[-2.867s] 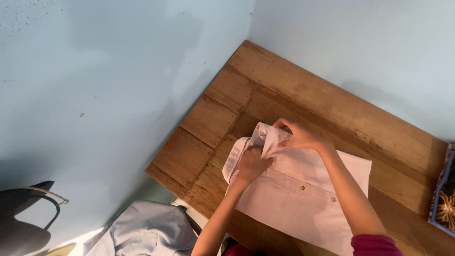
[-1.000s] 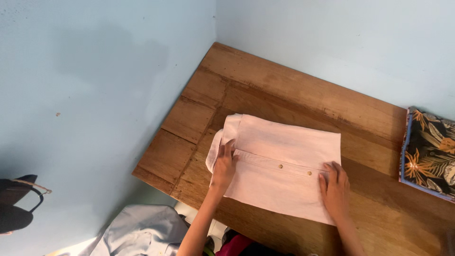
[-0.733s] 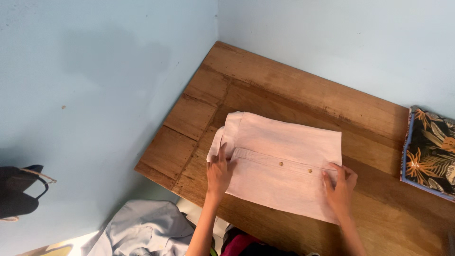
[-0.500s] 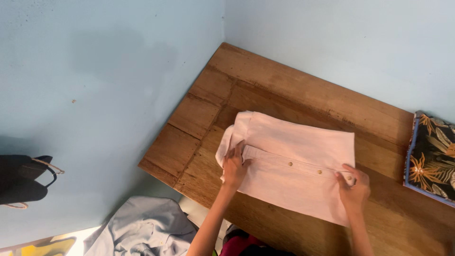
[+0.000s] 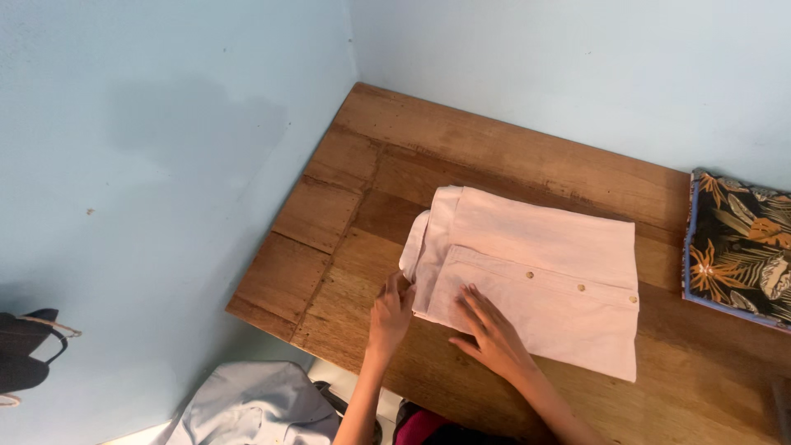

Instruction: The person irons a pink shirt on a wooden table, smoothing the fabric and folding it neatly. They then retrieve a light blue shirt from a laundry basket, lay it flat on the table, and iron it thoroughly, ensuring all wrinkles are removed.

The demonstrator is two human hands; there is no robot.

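A pale pink buttoned shirt (image 5: 544, 272) lies folded into a rectangle on the wooden table (image 5: 412, 148), collar end to the left. My left hand (image 5: 390, 311) touches the shirt's near left corner, fingers at the collar edge. My right hand (image 5: 493, 331) lies flat on the near left part of the shirt, fingers spread, palm down. Neither hand grips anything that I can see.
A folded dark cloth with an orange leaf print (image 5: 736, 247) lies at the table's right edge. Pale blue walls (image 5: 165, 124) meet at the table's far left corner. A light blue garment (image 5: 255, 408) lies below the table's near edge. A dark bag (image 5: 25, 354) sits at far left.
My right hand left the shirt's right end and came across to its near left part, now flat on the cloth. My left hand stayed at the collar corner. The view shifted a little.
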